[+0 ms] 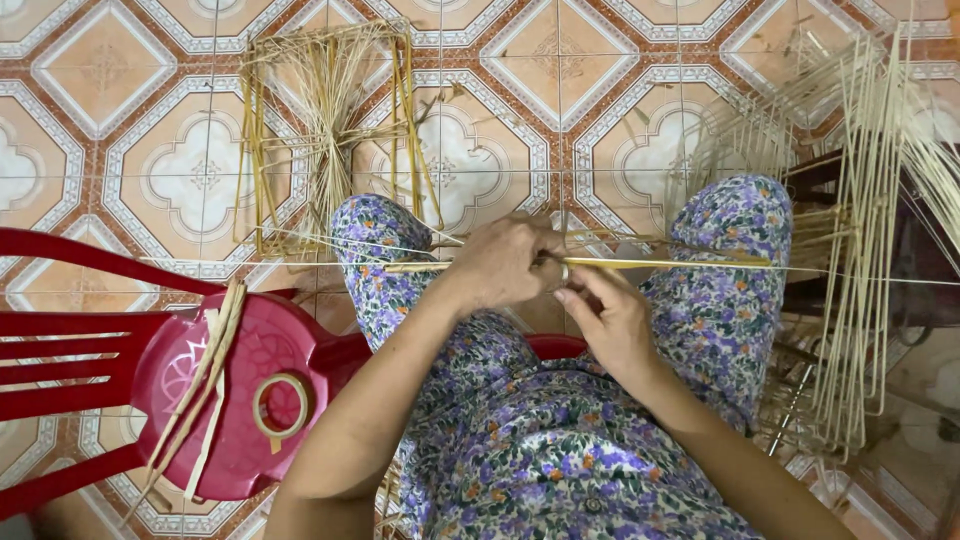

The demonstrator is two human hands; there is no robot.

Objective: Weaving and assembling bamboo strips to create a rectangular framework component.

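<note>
Both my hands meet above my lap, between knees in purple floral trousers. My left hand [505,262] is closed around a long thin bamboo stick [680,264] that runs level across the view from left to right. My right hand [605,315] pinches the same stick from below, fingertips touching the left hand. A ring shows on one finger. Thinner pale strands [330,243] cross the stick near my left knee.
A red plastic chair [110,380] stands at the left; its seat holds flat bamboo strips [205,385] and a tape roll [281,405]. A square frame of bamboo sticks [262,150] lies on the patterned tile floor ahead. Several bent stick frames [860,250] stand at the right.
</note>
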